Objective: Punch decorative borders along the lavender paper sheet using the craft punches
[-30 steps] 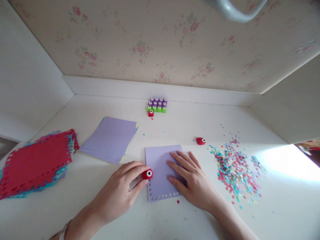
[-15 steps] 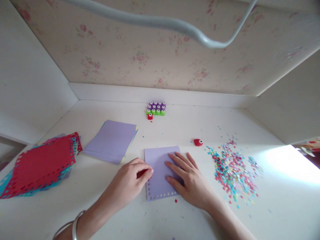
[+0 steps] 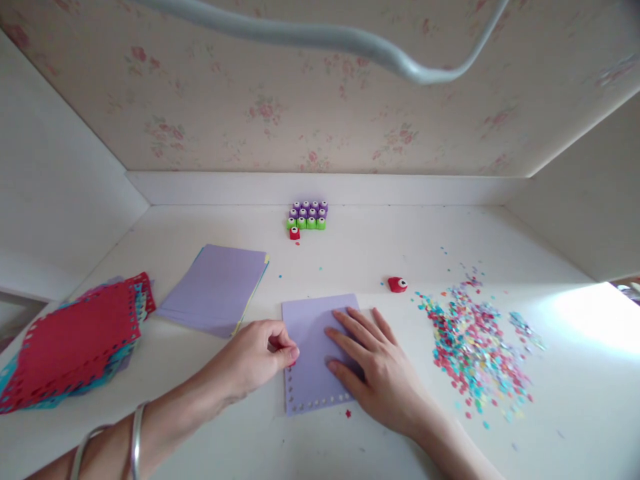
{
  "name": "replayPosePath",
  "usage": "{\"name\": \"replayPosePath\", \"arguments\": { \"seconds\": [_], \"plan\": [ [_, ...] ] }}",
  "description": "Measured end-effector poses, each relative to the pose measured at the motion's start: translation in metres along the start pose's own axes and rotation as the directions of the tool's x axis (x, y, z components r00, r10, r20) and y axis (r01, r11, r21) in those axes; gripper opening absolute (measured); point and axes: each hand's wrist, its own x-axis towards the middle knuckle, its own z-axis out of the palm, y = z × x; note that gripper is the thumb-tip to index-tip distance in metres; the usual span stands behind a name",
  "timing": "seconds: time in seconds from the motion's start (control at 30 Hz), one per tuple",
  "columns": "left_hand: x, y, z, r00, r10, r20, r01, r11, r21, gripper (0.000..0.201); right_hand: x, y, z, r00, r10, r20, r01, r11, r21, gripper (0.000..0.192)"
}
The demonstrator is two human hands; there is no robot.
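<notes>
Left hand [image 3: 257, 357]: fingers curled shut around one small red punch [image 3: 292, 362], of which only a sliver shows under the fingertips; it sits on the left edge of the lilac sheet [image 3: 313, 353]. Right hand [image 3: 377, 370]: fingers spread and flat, pressing down on the right half of that sheet, gripping nothing. The sheet lies at the near centre of the white table [image 3: 360, 257]. One row of punched holes runs along its near edge, and a short run climbs its left edge below the punch.

At 2 o'clock from the right hand, one loose red punch [image 3: 397, 285] lies apart. At 3 o'clock, one scattered heap of confetti [image 3: 475, 350] in mixed colours, too many pieces to count. At 12 o'clock, near the back wall, one cluster of small punches [image 3: 306, 217]: purple ones in the back rows, four green in front, one red at the near left corner; the purple count is not legible.

At 10 o'clock from the left hand, one stack of plain sheets [image 3: 215, 287], lilac on top. At 9 o'clock, one stack of punched sheets [image 3: 75, 337], red uppermost. Two bangles [image 3: 134, 443] on the left wrist.
</notes>
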Motion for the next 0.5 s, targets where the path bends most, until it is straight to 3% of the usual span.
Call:
{"name": "replayPosePath", "arguments": {
  "seconds": [0.2, 0.37, 0.5],
  "plan": [
    [0.0032, 0.0007, 0.0026, 0.999, 0.038, -0.031, -0.035, 0.996, 0.077, 0.023, 0.0007, 0.0004, -0.003, 1.0, 0.009, 0.019, -0.009, 1.0, 0.009, 0.042],
    [-0.0002, 0.0003, 0.0003, 0.991, -0.106, 0.077, 0.109, 0.993, -0.038, 0.032, 0.0007, 0.0014, -0.003, 1.0, 0.001, 0.001, -0.001, 1.0, 0.022, 0.042],
    [-0.0047, -0.0007, -0.0013, 0.993, -0.063, 0.099, 0.08, 0.98, -0.181, 0.04, 0.0003, 0.0023, -0.002, 1.0, -0.01, -0.012, 0.01, 1.0, 0.025, 0.041]
  ]
}}
